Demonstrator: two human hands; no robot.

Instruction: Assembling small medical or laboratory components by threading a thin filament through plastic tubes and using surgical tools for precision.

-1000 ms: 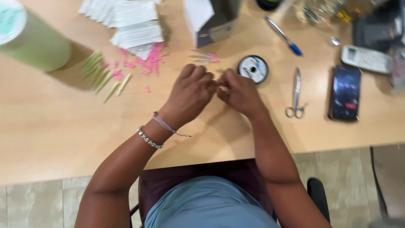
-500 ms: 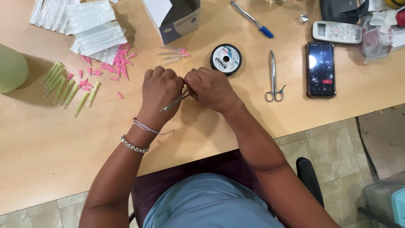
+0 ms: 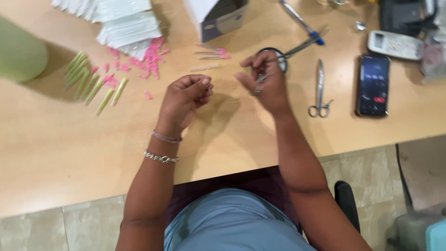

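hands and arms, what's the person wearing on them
Both arms are bare, with no sleeves in view and no gloves. The left hand has two bands at the wrist: a thin pale bracelet nearer the hand and a silver chain bracelet further up the forearm. The right hand shows no bracelet, watch or ring that I can make out.

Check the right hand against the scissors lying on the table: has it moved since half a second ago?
Yes. The right hand has moved away from the left hand, up the table and closer to the scissors, holding a metal tool.
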